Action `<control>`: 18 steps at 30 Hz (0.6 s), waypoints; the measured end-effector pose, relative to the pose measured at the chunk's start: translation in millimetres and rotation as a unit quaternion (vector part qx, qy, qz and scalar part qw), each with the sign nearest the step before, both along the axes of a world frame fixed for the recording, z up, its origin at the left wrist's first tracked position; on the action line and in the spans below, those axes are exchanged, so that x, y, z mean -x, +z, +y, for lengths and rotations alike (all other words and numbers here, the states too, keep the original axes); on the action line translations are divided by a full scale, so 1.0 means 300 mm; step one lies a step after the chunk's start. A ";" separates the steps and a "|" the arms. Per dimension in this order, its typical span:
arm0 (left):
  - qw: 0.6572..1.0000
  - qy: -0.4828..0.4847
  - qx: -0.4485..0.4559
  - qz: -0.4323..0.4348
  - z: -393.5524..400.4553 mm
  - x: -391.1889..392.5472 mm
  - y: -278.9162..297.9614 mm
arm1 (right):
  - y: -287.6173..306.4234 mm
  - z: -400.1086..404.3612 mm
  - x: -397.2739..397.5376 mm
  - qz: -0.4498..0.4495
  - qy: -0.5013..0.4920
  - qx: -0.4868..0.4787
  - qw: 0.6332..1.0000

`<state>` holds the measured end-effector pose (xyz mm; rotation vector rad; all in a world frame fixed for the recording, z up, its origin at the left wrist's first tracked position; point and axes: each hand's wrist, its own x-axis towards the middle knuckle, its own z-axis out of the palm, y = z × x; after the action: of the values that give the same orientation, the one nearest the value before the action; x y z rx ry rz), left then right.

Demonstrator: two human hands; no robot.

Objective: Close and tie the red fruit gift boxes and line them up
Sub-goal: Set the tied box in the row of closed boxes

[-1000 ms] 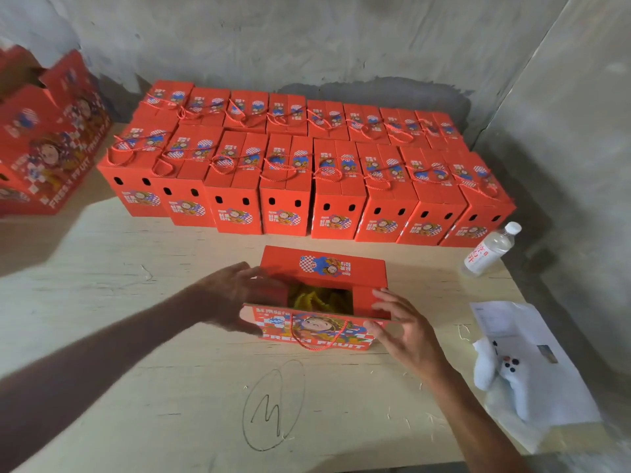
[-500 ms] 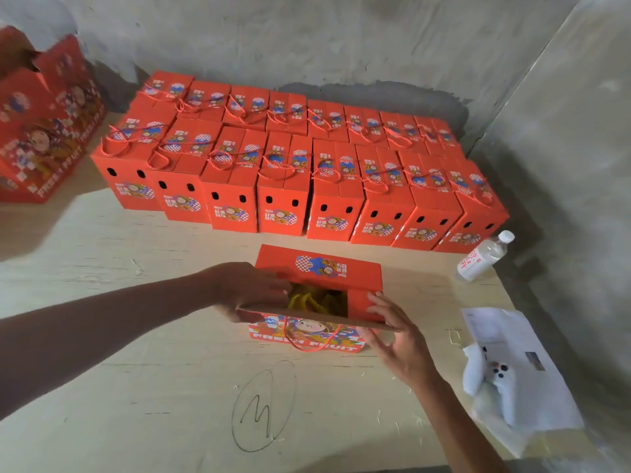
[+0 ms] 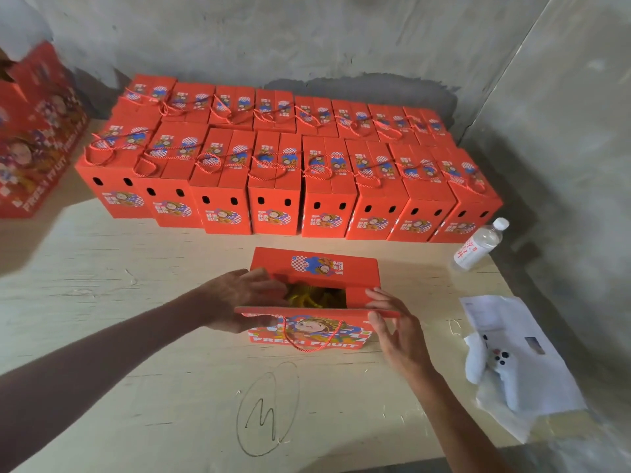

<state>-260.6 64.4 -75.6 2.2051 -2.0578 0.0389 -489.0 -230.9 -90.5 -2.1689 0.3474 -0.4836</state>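
The open box [image 3: 312, 302] lies long axis left-right between both grips. Left hand [image 3: 235, 302] holds its left end; right hand [image 3: 396, 332], fingers spread, presses the near flap [image 3: 317, 311].

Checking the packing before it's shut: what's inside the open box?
Through the gap in the open box, yellow stuffing shows. Any fruit beneath is hidden by it and the flaps.

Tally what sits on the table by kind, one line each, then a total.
Closed, tied red boxes lined up in two rows: 16
Open red box between the left hand and right hand: 1
Big red boxes at far left: at least 1, partly cut off
Water bottle: 1
White paper sheet: 1
White controller: 1
Total: at least 21
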 end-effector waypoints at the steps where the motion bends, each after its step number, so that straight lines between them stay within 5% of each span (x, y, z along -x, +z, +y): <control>1: 1.000 -0.003 -0.001 -0.008 -0.004 -0.007 0.009 | -0.002 0.002 -0.002 -0.002 -0.005 -0.002 1.000; 10: 0.998 0.008 0.061 -0.026 0.003 0.027 -0.036 | -0.011 0.007 0.003 0.017 0.005 0.007 1.000; 18: 0.998 0.038 0.026 -0.032 0.006 0.032 -0.017 | 0.046 -0.053 -0.019 0.085 0.077 0.083 0.990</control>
<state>-270.2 66.3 -80.6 2.2776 -1.9793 0.1699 -483.3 -246.9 -76.8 -2.3855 0.2374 -0.2488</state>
